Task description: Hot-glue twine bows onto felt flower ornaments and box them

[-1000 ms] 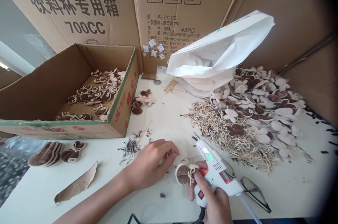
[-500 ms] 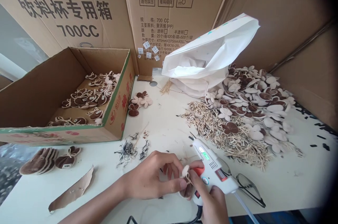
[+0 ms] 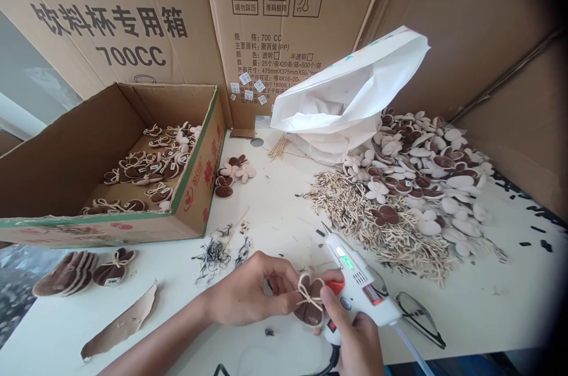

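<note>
A brown plush piece [image 3: 309, 310] with rounded lobes and a cream cord bow [image 3: 309, 296] tied across it is between my two hands at the front of the table. My left hand [image 3: 261, 290] pinches its left edge between thumb and fingers. In my right hand [image 3: 355, 329] is a white hot glue gun [image 3: 355, 272] with an orange trigger, its metal nozzle pointing up and to the left. My right thumb and a fingertip also touch the plush piece's right side. The gun's display glows green.
A cardboard box [image 3: 195, 187] of finished-looking bowed pieces stands left. Right are a pile of cut cords [image 3: 377, 234], loose plush shapes [image 3: 426, 157] and eyeglasses [image 3: 419, 317]. A white bag [image 3: 355, 98] stands behind. Dark thread scraps [image 3: 215, 255] lie mid-table; stacked plush pieces [image 3: 66, 274] sit front left.
The plush piece has turned so its bowed face shows more fully towards me. My left fingers have shifted slightly left along its edge. The glue gun has hardly moved.
</note>
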The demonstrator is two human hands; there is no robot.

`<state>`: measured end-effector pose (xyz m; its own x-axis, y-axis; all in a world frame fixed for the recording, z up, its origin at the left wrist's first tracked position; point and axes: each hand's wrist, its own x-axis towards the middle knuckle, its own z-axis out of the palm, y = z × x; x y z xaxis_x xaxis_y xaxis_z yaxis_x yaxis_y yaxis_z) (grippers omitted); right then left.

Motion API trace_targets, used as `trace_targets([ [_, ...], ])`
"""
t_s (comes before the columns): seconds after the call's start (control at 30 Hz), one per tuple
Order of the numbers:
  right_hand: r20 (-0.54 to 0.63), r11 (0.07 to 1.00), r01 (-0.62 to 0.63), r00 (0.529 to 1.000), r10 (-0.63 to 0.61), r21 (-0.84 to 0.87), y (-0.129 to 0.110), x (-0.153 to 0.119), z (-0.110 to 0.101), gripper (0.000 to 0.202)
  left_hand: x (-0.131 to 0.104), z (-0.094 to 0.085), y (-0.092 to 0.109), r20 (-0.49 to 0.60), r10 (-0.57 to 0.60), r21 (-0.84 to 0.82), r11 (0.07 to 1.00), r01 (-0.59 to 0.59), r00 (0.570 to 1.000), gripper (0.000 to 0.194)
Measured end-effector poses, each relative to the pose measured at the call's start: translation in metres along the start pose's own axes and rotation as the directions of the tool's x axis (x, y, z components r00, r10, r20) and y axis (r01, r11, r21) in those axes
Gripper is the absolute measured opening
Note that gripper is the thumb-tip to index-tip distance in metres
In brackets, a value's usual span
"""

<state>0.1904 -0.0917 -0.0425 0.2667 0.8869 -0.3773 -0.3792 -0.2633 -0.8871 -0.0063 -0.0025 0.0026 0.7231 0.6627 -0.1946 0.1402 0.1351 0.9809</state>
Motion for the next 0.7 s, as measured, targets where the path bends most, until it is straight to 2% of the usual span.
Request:
trace_targets([
  [0.1,0.011,1.000,0.013,1.000,-0.013,0.028,-0.005,-0.001,0.004,0.041,0.002,-0.001,-0.003,-0.033,-0.021,-0.076,0.997,0.018,0.999,0.020],
  [0.23,0.004,0.997,0.078,0.997,-0.078,-0.004,-0.009,-0.003,0.010,0.042,0.004,-0.001,-0.005,-0.114,-0.024,-0.082,0.997,0.015,0.993,0.028],
  [0.4,-0.006,0.989,0.088,0.996,-0.090,-0.115,-0.004,-0.001,0.005,0.049,0.003,-0.001,-0.002,-0.139,-0.033,-0.111,0.994,0.017,0.990,0.030],
  [0.57,0.114,0.988,0.110,0.989,-0.098,-0.108,0.004,0.005,-0.006,0.043,0.002,0.000,-0.002,-0.126,-0.061,-0.189,0.981,0.037,0.990,0.037],
  [0.7,0.135,0.990,0.111,0.986,-0.099,-0.089,0.007,0.007,-0.009,0.039,0.005,-0.001,-0.004,-0.167,-0.071,-0.183,0.982,0.040,0.983,0.044],
])
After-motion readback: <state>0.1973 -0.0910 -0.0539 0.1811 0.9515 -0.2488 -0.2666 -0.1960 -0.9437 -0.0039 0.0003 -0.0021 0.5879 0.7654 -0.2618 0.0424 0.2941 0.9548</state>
